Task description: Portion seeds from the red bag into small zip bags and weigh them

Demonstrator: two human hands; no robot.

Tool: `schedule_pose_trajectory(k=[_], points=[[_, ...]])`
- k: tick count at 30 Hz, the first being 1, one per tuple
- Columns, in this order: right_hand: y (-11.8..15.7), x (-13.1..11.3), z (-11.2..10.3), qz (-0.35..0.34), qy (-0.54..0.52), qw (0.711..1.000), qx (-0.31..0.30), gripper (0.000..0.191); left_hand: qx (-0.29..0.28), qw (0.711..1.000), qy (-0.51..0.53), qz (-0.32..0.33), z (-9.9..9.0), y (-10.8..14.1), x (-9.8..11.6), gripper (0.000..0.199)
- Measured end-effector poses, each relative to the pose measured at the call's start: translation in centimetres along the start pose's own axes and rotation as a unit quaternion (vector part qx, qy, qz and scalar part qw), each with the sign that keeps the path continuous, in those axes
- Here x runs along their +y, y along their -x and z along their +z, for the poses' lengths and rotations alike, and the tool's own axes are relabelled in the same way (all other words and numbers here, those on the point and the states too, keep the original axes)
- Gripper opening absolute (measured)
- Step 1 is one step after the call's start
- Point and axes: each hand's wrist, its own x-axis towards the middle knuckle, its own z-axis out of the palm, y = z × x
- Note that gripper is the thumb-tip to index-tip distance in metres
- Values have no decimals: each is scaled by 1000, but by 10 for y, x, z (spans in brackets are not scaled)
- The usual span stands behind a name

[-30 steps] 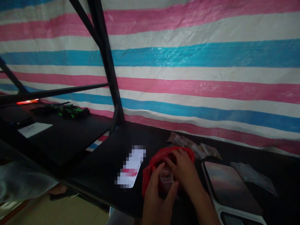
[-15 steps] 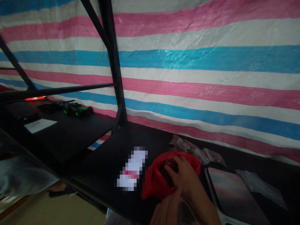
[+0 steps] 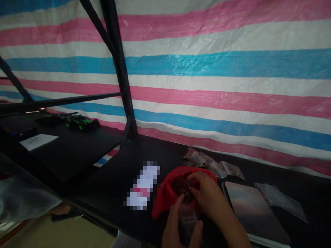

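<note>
Left hand holds a clear zip bag in front of the floppy red bag; can't tell what the right hand, over it, grips. One bump could spill those brown bits.

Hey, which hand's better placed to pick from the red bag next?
Probably the right hand: it's at the open mouth of the red bag, while the left hand holds a clear bag.
</note>
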Motion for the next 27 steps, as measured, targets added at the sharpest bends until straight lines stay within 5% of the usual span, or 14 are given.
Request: schedule_pose_trajectory(k=[8, 16, 22, 27], points=[[6, -5, -3, 14, -84, 994, -66, 25, 65, 972, 167, -155, 2, -28, 12, 66], [13, -2, -12, 21, 59, 998, 4, 26, 113, 973, 148, -133, -1, -27, 19, 61], [21, 1, -18, 33, 29, 999, -16, 25, 76, 972, 155, -160, 10, -12, 20, 58], [18, -1, -9, 60, 6, 998, -19, 24, 64, 957, 214, -184, 10, -26, 29, 61]])
